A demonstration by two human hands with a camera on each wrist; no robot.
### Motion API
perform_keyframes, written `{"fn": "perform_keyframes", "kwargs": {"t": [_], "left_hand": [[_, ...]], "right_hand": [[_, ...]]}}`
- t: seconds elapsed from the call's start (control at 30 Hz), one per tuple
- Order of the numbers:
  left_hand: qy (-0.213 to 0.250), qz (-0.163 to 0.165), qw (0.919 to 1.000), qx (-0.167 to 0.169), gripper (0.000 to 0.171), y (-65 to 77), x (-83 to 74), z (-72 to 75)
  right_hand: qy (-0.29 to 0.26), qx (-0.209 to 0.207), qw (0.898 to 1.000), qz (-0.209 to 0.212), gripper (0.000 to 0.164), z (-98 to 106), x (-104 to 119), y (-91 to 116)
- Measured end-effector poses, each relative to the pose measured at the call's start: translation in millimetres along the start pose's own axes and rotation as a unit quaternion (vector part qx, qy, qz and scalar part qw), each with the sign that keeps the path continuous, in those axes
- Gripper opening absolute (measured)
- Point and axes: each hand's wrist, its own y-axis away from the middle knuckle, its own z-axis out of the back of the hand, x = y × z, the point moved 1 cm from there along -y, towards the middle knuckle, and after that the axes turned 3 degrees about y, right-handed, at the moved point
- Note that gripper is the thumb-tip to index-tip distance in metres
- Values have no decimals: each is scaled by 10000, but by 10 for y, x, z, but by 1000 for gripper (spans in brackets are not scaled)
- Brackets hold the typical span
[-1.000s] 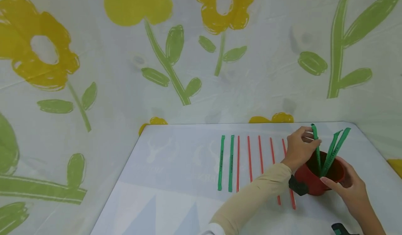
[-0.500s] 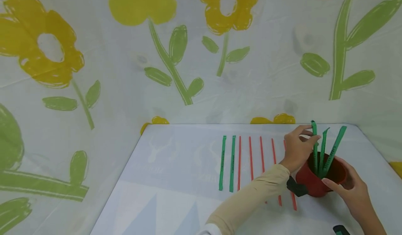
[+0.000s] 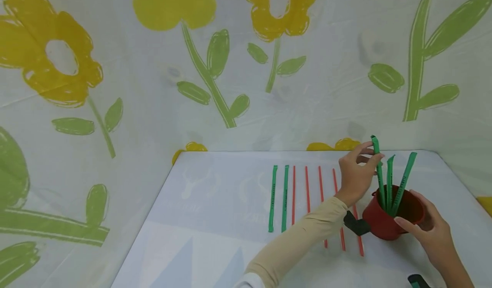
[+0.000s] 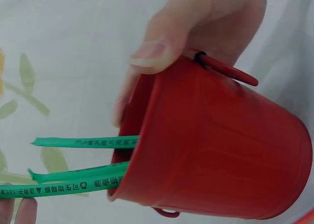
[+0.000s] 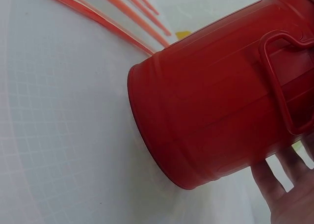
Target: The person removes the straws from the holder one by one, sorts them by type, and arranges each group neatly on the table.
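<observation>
My left hand pinches one green wrapped straw near its top, between thumb and fingers. That straw's lower end stands inside a red bucket, and two more green straws lean in it. My right hand grips the bucket from the right, thumb on the near rim. In the left wrist view, the pinching fingertips show at the lower left, and printed text runs along the straw. The right wrist view shows the bucket's side with its wire handle; several fingers lie behind the bucket.
Two green wrapped straws and several thin red straws lie in a row on the white table, left of the bucket. My left forearm crosses over some red ones. A flower-printed curtain hangs behind the table.
My left hand has moved up and left, drawing the pinched straw's top with it. The green straws in the bucket now stand further apart. My right hand keeps its grip.
</observation>
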Motion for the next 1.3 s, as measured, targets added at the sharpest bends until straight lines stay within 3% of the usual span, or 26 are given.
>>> {"fn": "perform_keyframes", "kwargs": {"t": [0.3,0.47,0.7,0.93,1.3], "left_hand": [[432,-332,9985,-108,30,-74,-109,104],[786,-503,9955,-150,31,-108,-316,189],[1459,-428,9883,-130,33,-178,-336,297],[1789,-504,9821,-310,32,-198,-550,499],[1779,-260,9827,-448,35,-166,-456,705]], "right_hand": [[-28,-3,10000,-53,81,-2,5,5],[-35,-6,10000,-48,81,-2,11,9],[-104,9,9999,8,80,1,-7,-9],[-98,19,9999,24,80,-2,-21,-15],[-38,9,10000,-31,81,-9,-4,2]]}}
